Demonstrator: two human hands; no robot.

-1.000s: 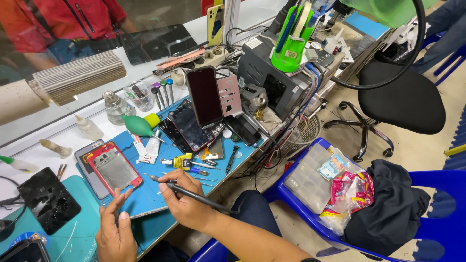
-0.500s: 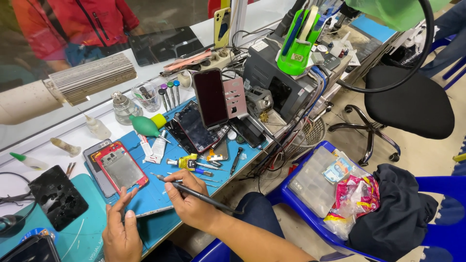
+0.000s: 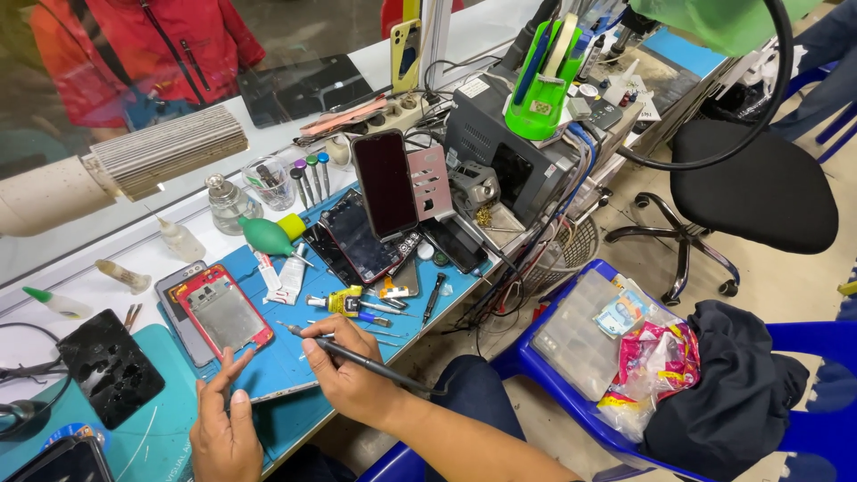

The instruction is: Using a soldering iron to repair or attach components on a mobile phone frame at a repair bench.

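The right hand [image 3: 344, 373] pinched a slim dark tool [image 3: 357, 355] like a pen, tip toward the red-framed phone [image 3: 221, 312] on the blue mat [image 3: 295, 361] — the left hand [image 3: 223, 428], fingers spread, steadied nearby.

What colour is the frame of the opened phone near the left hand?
Red frame on the opened phone, head view.

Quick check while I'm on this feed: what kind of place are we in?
Most likely a phone repair bench: an opened red phone on the blue mat, loose phone screens, and the right hand holding a thin tool.
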